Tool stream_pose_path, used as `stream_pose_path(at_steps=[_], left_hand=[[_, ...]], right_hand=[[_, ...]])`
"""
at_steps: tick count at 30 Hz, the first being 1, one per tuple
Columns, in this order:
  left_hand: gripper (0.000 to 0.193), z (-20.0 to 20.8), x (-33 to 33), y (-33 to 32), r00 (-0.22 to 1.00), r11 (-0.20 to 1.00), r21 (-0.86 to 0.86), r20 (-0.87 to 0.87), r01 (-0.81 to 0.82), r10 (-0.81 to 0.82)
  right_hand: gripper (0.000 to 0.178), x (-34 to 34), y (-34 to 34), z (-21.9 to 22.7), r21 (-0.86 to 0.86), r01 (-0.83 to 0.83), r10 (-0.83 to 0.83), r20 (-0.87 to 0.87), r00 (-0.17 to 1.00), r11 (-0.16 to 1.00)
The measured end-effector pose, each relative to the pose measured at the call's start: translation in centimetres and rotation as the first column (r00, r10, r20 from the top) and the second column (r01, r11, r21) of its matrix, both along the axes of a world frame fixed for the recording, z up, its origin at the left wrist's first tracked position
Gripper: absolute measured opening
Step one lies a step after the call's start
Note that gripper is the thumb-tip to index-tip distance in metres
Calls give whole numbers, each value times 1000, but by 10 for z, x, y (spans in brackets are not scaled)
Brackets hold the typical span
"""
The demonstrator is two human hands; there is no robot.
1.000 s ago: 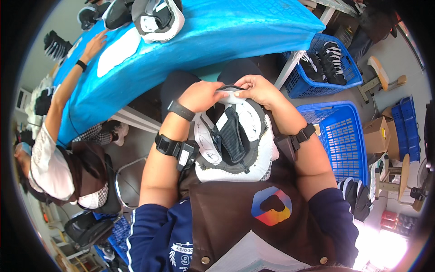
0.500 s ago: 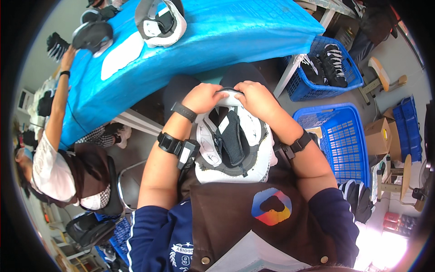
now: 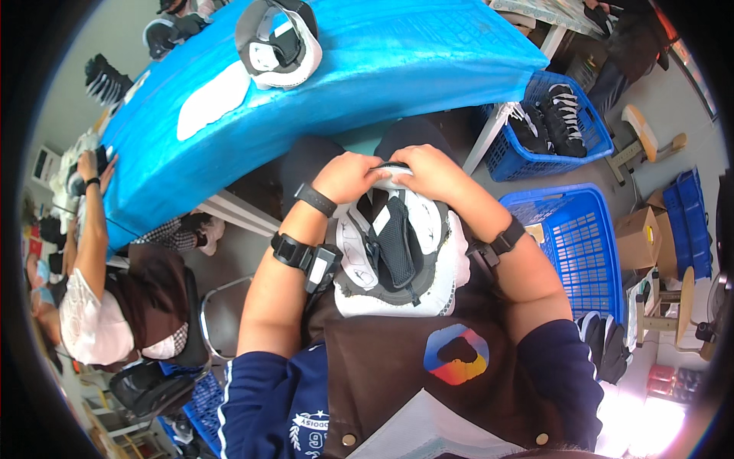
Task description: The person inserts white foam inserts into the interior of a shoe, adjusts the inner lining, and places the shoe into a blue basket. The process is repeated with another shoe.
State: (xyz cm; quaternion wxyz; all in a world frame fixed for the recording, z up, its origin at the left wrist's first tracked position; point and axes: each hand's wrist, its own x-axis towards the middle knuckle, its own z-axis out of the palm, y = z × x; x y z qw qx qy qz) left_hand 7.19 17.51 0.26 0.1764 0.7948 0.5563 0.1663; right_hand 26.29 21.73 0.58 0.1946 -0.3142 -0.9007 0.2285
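Note:
A white shoe upper [image 3: 394, 305] with a grey lining edge rests in my lap against the brown apron. A black mesh tongue [image 3: 400, 243] with a white label lies inside its opening. My left hand [image 3: 345, 183] and my right hand [image 3: 434, 174] are closed on the upper's far edge, side by side. Both thumbs press on the white band there, with the fingers curled behind it. On the blue-covered table [image 3: 397, 53] stands a similar white and grey upper [image 3: 307, 63], beside a flat white piece [image 3: 212, 104].
To my right stand a blue basket [image 3: 520, 200] and, farther off, another blue basket [image 3: 497, 157] holding black laced shoes [image 3: 564, 118]. Cardboard boxes [image 3: 638, 236] lie beyond. At left a co-worker [image 3: 95, 317] reaches to the table's edge near an empty-seated chair [image 3: 225, 314].
My thumbs have pressed the edge of the upper into a narrower fold. The co-worker's arm has drawn back along the table, and the dark shoe near that hand has left its spot.

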Motion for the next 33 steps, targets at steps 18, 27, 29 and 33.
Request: stream_pose_path(at_steps=[18,27,29,33], left_hand=[[26,1,7,-34,948,955,217,-201,-202,246],[22,-1,-2,-48,950,966,131,-193,-223,246],[21,-3,-2,-49,945,969,127,-226,-214,238],[23,-4,2,-49,943,962,121,-204,-243,264]], right_hand=[[17,-28,2,-6,147,26,-26,-5,1000,989],[18,-20,-5,-20,163,52,-20,-192,981,985],[18,-24,-1,-19,183,-58,92,-184,979,981],[17,-35,5,-15,197,-127,134,-22,991,972]])
